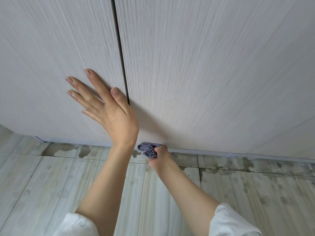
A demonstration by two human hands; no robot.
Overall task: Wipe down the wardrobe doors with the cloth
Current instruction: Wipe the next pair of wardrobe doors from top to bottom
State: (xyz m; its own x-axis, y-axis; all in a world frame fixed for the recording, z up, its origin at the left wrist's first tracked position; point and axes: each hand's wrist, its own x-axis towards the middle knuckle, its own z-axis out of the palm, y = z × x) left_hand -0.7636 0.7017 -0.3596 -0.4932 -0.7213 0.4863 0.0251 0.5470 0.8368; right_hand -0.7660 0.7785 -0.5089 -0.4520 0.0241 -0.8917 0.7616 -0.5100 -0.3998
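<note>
Two pale wood-grain wardrobe doors fill the upper view, a left door (51, 48) and a right door (213, 65), split by a dark vertical gap. My left hand (109, 109) lies flat against the left door beside the gap, fingers spread, holding nothing. My right hand (160, 157) is low down, closed around a bunched grey-blue cloth (148, 149). The cloth is pressed against the bottom edge of the right door, just above the floor.
Below the doors runs a light tiled floor (59, 184) with dark wet patches (83, 150) along the wardrobe's base and scattered spots to the right. White sleeves show at the bottom of the view.
</note>
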